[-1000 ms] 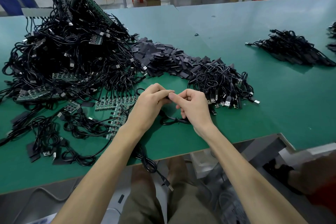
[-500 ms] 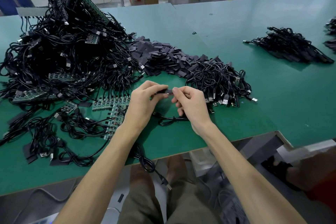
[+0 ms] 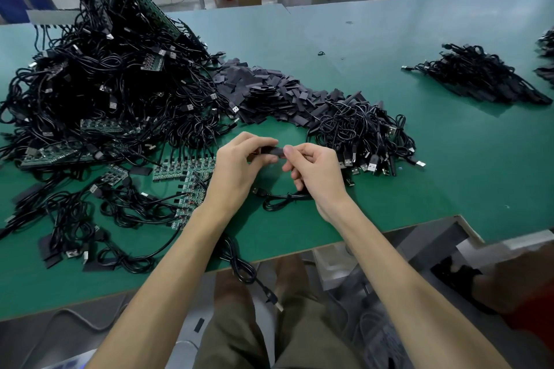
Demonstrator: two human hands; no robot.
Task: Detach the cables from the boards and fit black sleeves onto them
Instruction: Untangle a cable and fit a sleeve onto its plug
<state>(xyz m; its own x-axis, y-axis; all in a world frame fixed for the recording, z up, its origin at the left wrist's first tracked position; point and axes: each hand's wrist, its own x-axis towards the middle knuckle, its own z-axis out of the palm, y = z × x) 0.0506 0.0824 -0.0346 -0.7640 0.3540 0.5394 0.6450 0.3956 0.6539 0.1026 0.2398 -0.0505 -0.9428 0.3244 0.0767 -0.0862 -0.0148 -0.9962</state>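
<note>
Left hand and right hand pinch one black sleeve between them above the worktop; sleeving seems underway, needing a steady push along the cable.

Right of centre, a broad stretch of bare tabletop runs to the far edge, broken only by a tiny black scrap. A tall tangle of cables and boards walls off the left and runs into the sleeve pile and a lower cable heap (its plugs spill toward the near edge). A cable bundle blocks the far right. Loose boards and cable loops clutter the near left. A small bare pocket lies just beyond the left hand and right hand.
</note>
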